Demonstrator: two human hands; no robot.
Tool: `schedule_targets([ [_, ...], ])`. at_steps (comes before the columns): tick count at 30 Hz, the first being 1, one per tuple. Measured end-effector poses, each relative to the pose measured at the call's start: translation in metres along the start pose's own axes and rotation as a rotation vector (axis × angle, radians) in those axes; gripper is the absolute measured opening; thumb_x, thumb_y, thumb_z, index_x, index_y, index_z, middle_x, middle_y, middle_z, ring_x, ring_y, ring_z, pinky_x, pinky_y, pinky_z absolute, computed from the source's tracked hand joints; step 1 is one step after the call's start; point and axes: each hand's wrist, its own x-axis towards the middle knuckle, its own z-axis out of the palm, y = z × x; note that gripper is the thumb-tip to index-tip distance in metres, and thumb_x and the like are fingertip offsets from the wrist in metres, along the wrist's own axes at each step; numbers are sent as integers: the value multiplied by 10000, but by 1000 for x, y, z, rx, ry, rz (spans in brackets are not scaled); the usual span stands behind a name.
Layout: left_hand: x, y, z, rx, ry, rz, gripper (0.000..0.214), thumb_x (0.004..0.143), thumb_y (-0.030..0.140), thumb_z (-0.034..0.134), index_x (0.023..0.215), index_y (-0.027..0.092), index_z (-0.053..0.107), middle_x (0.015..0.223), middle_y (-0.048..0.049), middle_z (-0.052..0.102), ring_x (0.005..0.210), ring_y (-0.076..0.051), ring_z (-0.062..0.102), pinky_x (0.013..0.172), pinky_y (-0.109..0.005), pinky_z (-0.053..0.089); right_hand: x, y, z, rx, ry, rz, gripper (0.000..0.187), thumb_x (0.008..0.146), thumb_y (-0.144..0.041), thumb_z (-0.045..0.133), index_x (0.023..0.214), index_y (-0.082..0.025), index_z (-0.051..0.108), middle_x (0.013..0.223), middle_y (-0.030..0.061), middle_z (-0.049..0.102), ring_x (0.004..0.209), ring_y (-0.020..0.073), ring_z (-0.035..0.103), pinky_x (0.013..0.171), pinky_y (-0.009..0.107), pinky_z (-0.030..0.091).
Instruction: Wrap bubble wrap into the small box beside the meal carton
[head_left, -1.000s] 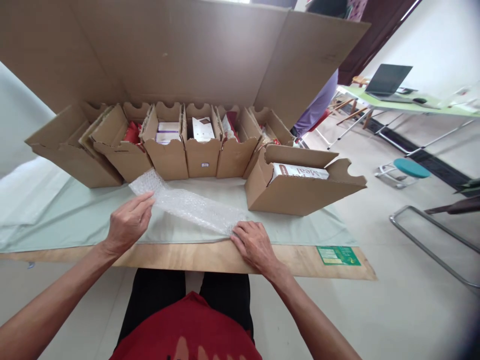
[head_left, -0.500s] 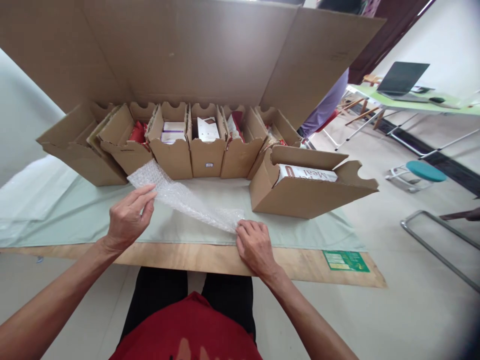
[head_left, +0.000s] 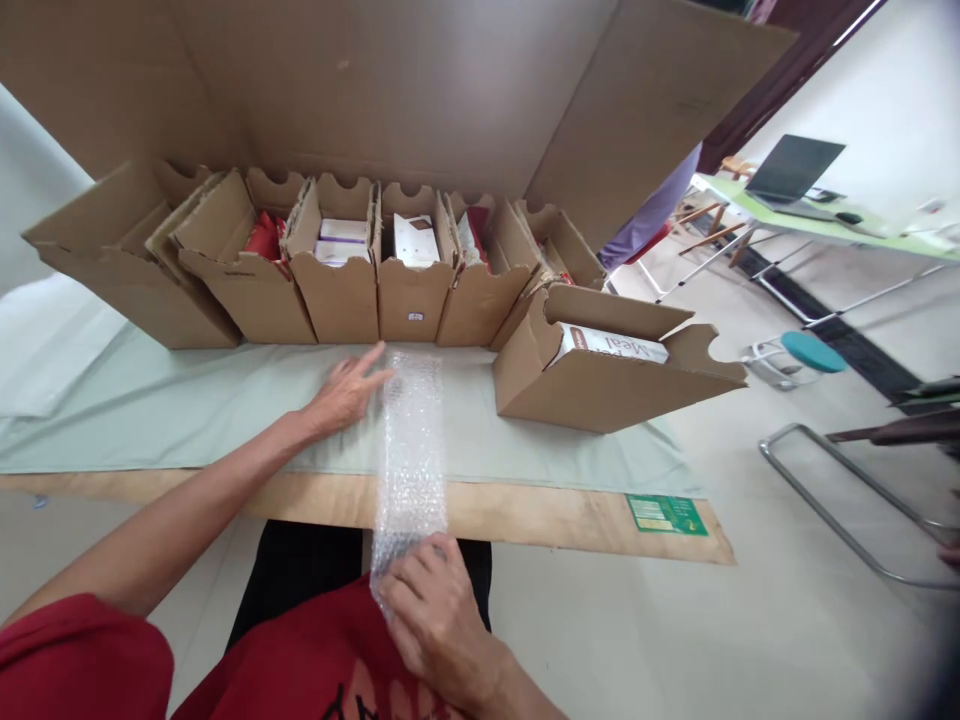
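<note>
One strip of clear plastic bubble wrap (head_left: 414, 450), laid lengthwise from the pale green cloth (head_left: 255, 385) over the bare wooden table edge (head_left: 525, 512): near end gripped in the right hand (head_left: 435, 600), left hand (head_left: 349, 392) spread at the far end, contact uncertain, apparently to keep it straight. Beyond, limiting reach, a row of open brown cardboard file boxes (head_left: 337, 305) before a tall brown cardboard panel (head_left: 390, 90); at right, an angled brown cardboard box (head_left: 577, 388) holding a white printed packet (head_left: 611, 343).

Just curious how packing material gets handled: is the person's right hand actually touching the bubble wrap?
Touching. The head view shows the right hand gripping the near end of the bubble wrap, its fingers lying directly over the plastic.
</note>
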Motion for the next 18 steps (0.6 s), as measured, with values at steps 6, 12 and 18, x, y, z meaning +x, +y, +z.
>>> schedule_targets([
  [6, -85, 58, -45, -78, -245, 103, 830, 717, -15, 472, 1487, 290, 534, 1681, -59, 373, 1567, -300, 315, 1269, -617, 263, 13, 5, 6, 85, -137, 50, 115, 901, -121, 576, 922, -203, 655, 818, 22, 692, 792, 195, 564, 877, 393, 410],
  [12, -136, 115, -37, -428, -308, 33, 761, 796, 181, 579, 1547, 194, 457, 1517, -138, 584, 1443, -313, 509, 1223, -529, 409, 48, 24, -20, 178, -197, -1, 146, 1015, -186, 558, 972, -194, 697, 905, 28, 746, 826, 177, 640, 827, 346, 407],
  [18, -123, 124, -6, -608, 57, -456, 347, 988, 326, 513, 1220, 165, 714, 1116, -117, 780, 1026, -248, 731, 919, -388, 596, 102, 74, -32, 319, -195, 236, 227, 975, -291, 660, 1182, -207, 700, 1057, 69, 763, 964, 215, 692, 923, 364, 473],
])
